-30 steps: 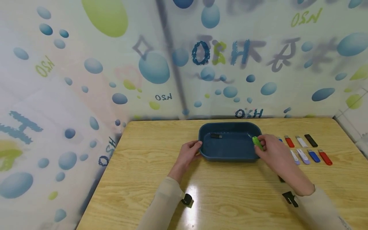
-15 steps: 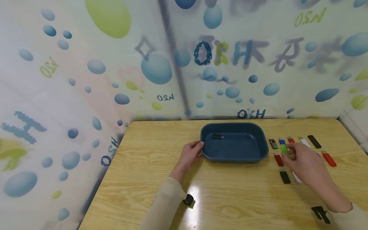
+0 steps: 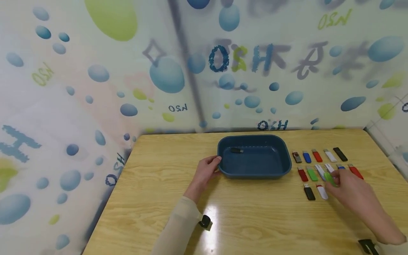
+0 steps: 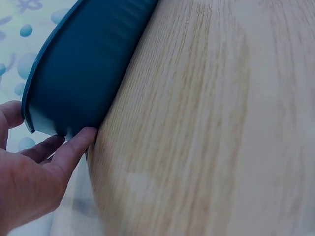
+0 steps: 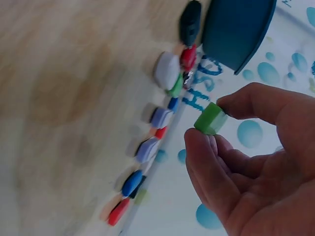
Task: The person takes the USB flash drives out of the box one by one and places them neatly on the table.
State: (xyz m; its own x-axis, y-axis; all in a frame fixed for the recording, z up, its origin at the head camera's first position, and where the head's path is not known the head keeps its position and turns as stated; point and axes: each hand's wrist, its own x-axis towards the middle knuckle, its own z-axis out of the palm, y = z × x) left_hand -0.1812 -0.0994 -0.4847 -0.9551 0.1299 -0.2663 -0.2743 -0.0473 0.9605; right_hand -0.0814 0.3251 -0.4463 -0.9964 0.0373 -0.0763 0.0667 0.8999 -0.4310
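In the head view my left hand (image 3: 205,171) holds the left end of a dark blue tray (image 3: 255,175), thumb at the rim. The left wrist view shows the fingertips (image 4: 88,132) low against the tray's outer wall. My right hand (image 3: 352,189) pinches a green USB stick (image 5: 210,119) between thumb and fingers, above the lower right of the laid-out sticks. Inside the tray lies one black USB stick (image 3: 236,150). Nearest the right hand are a white stick with a red end (image 3: 322,192) and a white-and-lilac one (image 3: 319,171).
USB sticks stand in rows right of the tray, among them a red one (image 3: 317,156), a blue one (image 3: 306,157), another green one (image 3: 312,174) and a black one (image 3: 309,192). A patterned curtain (image 3: 271,106) hangs behind the wooden table (image 3: 153,184).
My right hand has carried the green USB stick from the tray's right rim rightward over the rows of sticks, then slightly nearer to me. The left hand stays at the tray.
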